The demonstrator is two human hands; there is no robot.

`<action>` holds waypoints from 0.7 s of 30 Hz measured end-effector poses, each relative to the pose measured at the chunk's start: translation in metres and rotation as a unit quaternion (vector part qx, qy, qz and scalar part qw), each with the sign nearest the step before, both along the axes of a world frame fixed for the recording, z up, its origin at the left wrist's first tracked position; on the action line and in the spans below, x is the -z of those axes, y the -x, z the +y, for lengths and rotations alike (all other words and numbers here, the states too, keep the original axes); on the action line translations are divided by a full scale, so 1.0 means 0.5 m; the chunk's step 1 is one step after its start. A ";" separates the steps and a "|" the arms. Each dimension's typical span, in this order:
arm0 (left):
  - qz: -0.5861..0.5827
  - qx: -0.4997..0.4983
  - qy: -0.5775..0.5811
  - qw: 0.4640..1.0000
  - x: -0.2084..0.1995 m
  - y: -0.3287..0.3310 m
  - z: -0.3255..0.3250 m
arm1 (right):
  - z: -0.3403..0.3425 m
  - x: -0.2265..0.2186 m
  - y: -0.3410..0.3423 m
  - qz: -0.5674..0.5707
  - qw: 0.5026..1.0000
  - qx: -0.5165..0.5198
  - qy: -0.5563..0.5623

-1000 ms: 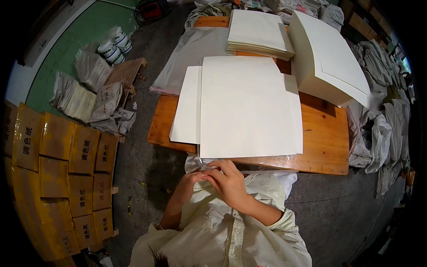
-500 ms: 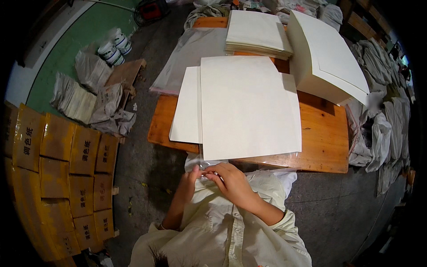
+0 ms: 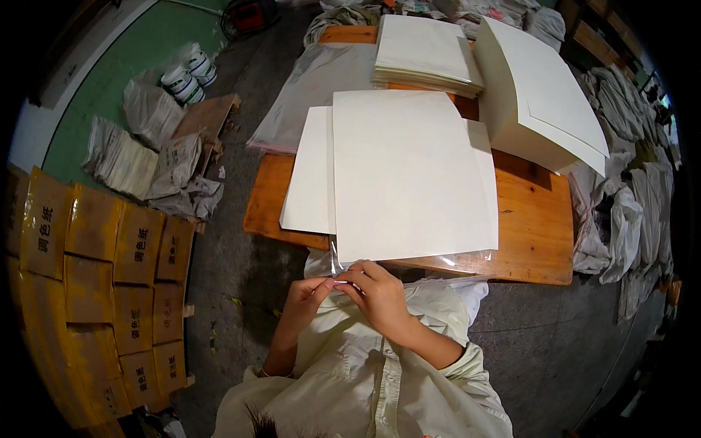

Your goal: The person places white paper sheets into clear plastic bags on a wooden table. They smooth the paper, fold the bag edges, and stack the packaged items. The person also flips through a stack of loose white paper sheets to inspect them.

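Black printed characters (image 3: 45,229), repeated across brown cartons (image 3: 91,225)

Left: taped brown cartons (image 3: 133,244), stacked several high. Beyond them: plastic-wrapped bundle (image 3: 119,159), brown board (image 3: 212,121), white tubs (image 3: 182,85) close together. Top: red-and-black machine (image 3: 250,14). Far right: heaped grey sacking (image 3: 648,197).

- Left hand (image 3: 303,299) and right hand (image 3: 377,297) meet just off the near table edge, fingertips pinching the edge of a clear plastic sleeve (image 3: 334,257).
- Large white sheet (image 3: 416,175) lies over white paper (image 3: 308,175) projecting at both sides.
- Wooden table (image 3: 537,233) bears low paper stack (image 3: 426,47), taller paper stack (image 3: 551,84) and flat plastic bags (image 3: 314,87).
- Taped cartons (image 3: 133,244) stand stacked at left.
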State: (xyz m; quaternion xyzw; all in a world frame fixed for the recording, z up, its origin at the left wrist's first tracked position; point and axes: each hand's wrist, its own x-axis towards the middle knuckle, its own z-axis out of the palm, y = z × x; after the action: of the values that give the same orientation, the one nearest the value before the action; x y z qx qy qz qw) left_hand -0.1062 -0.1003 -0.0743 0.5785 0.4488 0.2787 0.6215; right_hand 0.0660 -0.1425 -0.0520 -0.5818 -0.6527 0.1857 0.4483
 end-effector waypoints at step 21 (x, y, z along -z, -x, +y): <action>-0.012 -0.011 0.027 0.999 -0.021 -0.004 -0.002 | -0.006 -0.004 0.000 -0.001 1.000 0.001 -0.029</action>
State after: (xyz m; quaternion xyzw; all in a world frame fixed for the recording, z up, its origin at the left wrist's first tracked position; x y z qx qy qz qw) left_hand -0.1044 -0.1014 -0.0638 0.5528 0.4551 0.2804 0.6393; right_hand 0.0659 -0.1454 -0.0501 -0.5696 -0.6578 0.1652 0.4644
